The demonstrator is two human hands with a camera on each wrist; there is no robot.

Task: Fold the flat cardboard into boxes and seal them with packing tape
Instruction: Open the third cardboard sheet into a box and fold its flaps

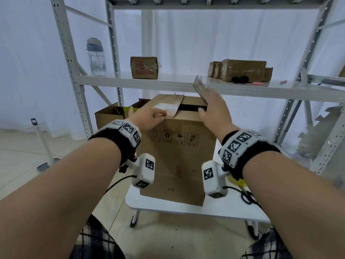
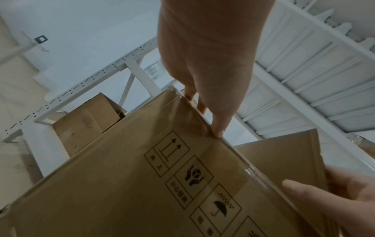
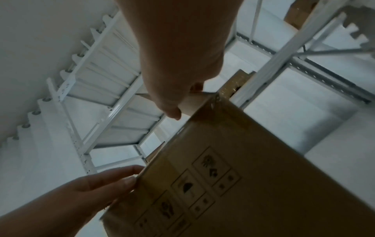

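Observation:
A tall brown cardboard box (image 1: 177,165) with handling symbols stands upright on a small white table (image 1: 224,208). My left hand (image 1: 149,114) lies on the folded-down left top flap (image 1: 168,103), fingers curled over the front edge and thumb on the front face (image 3: 129,181). My right hand (image 1: 214,109) grips the right top flap (image 1: 199,86), which stands raised and tilted, thumb in front (image 2: 294,184) and fingers behind. A dark gap shows between the two flaps. Clear tape (image 2: 249,170) shines along the box's top front edge.
A metal shelf (image 1: 168,83) runs close above and behind the box, carrying small worn boxes (image 1: 144,67) (image 1: 242,70) and a water bottle (image 1: 96,57). Open cartons (image 1: 110,114) sit behind on the left. Black scissors (image 1: 248,197) lie at the table's right end.

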